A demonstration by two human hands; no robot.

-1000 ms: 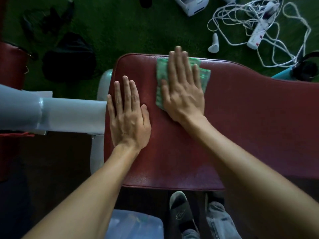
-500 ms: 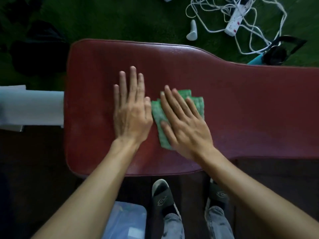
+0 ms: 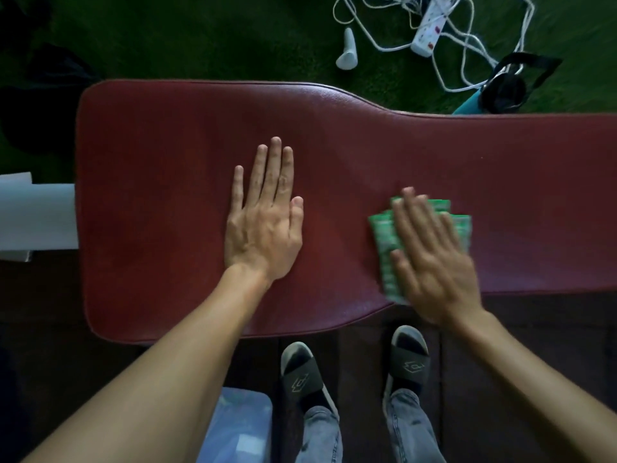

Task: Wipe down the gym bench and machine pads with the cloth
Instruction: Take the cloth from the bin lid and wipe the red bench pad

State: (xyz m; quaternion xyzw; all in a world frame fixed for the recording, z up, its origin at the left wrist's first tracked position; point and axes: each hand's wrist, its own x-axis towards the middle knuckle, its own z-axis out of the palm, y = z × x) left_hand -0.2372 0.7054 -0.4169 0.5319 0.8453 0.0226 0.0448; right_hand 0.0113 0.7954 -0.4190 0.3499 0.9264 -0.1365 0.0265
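Two bare hands lie on a long dark-red bench pad (image 3: 160, 202) that runs across the head view, wide at its left end and narrowing toward the right. The left hand (image 3: 263, 228) rests palm down near the middle of the wide part, its fingers straight and held close together, the little finger set slightly apart and the thumb tucked beside the palm; it holds nothing. The right hand (image 3: 434, 259) presses flat on a green cloth (image 3: 384, 242) near the pad's front edge, where the pad begins to narrow; the hand and cloth are blurred, and the fingers look extended and lightly spread over the fabric. The cloth shows to the left of the fingers and past their tips, well apart from the left hand.

Below the pad's front edge stand the person's feet in dark slide sandals (image 3: 300, 372), each strap bearing a pale angular logo; no lettering on it can be read. Blue jeans cover the legs. A translucent plastic box (image 3: 240, 426) sits just left of the feet. Beyond the bench, on green turf, lie a white power strip (image 3: 430, 28) with red switches amid tangled white cable, a small white object (image 3: 347, 51), and a teal bottle with a black cap (image 3: 497, 91). A pale tube (image 3: 36, 215) meets the pad's left end.
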